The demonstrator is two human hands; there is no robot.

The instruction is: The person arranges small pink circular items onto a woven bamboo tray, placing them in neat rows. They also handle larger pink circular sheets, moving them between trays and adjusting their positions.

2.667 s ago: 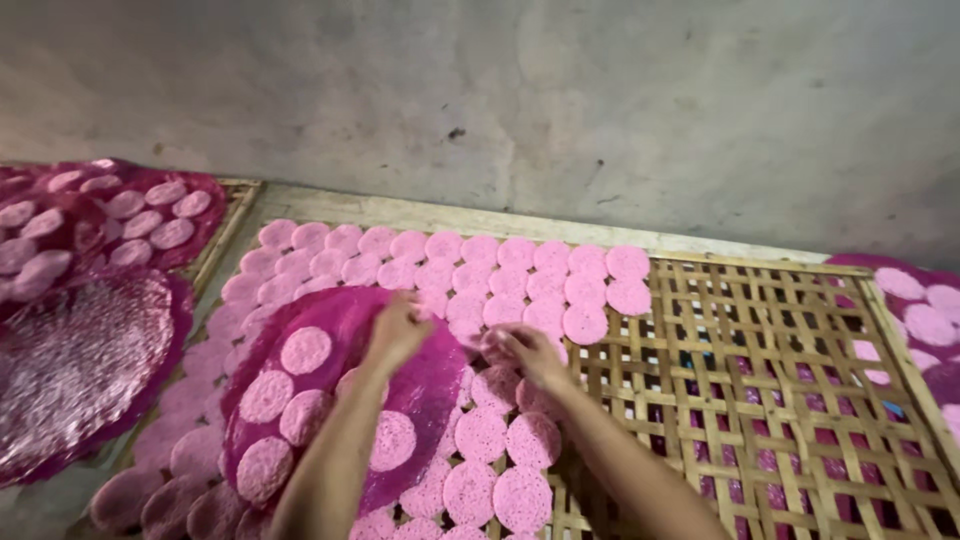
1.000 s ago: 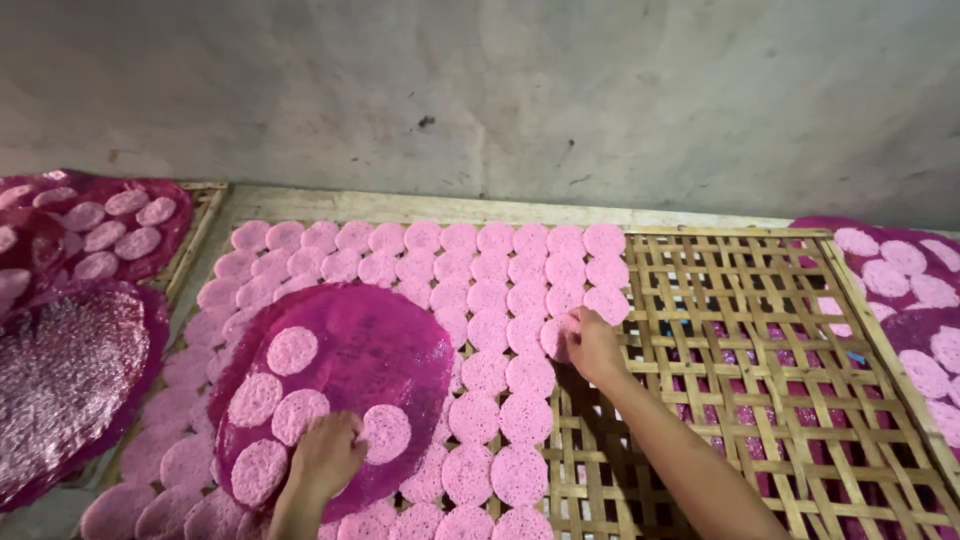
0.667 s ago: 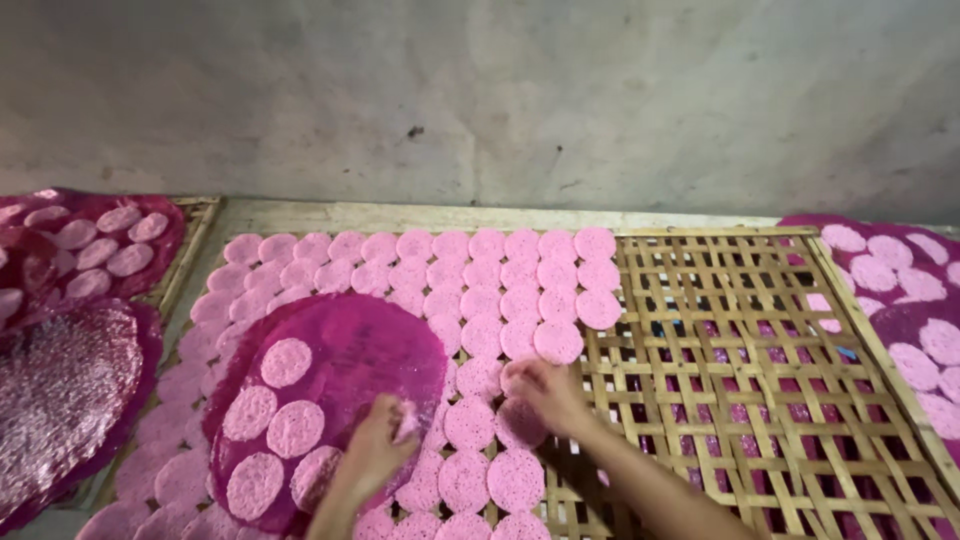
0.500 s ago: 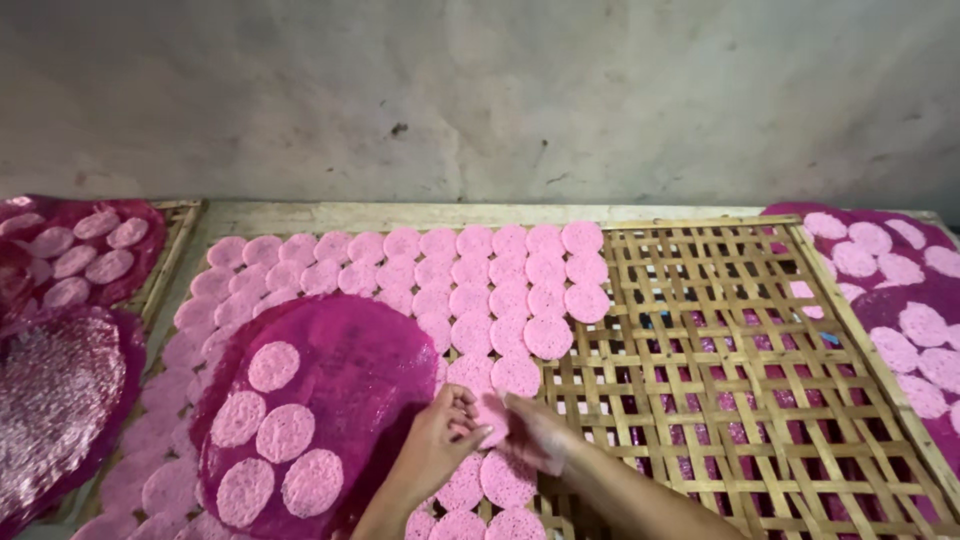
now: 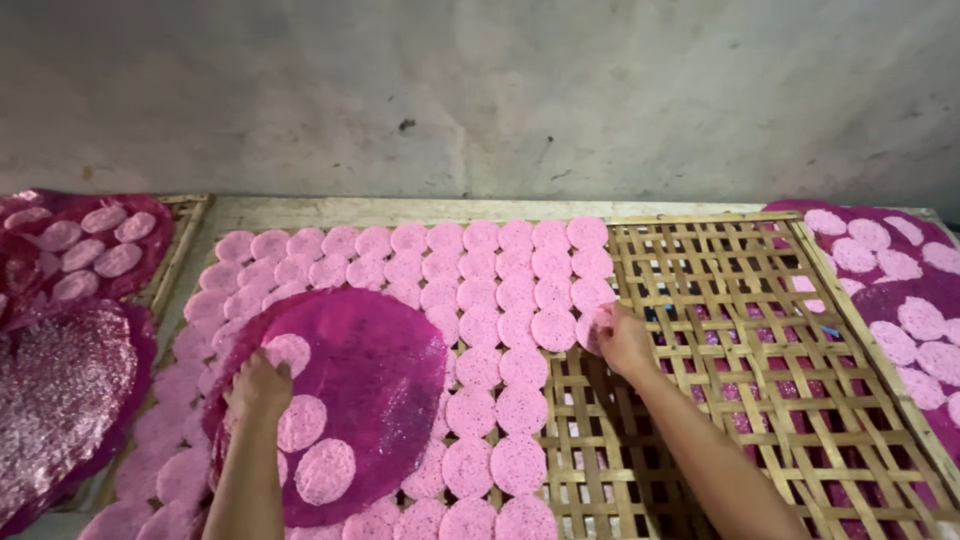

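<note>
While right hand pinches a pink disc over bamboo lattice, left hand flat on magenta sheet.

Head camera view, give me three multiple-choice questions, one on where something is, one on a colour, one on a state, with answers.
1. Where is the right hand?
A. At the right edge of the laid pink discs
B. On the grey wall
C. On the far left tray

2. What colour is the big round sheet under the left hand?
A. Green
B. Dark magenta
C. White

3. What state is the right half of the bamboo rack in?
A. Fully covered with discs
B. Folded up
C. Bare lattice, no discs on it

Answers:
1. A, the fingers touch a disc at the end of the fourth row.
2. B, it is darker than the pale discs lying on it.
3. C, the open weave shows from the disc edge to the frame.
</note>
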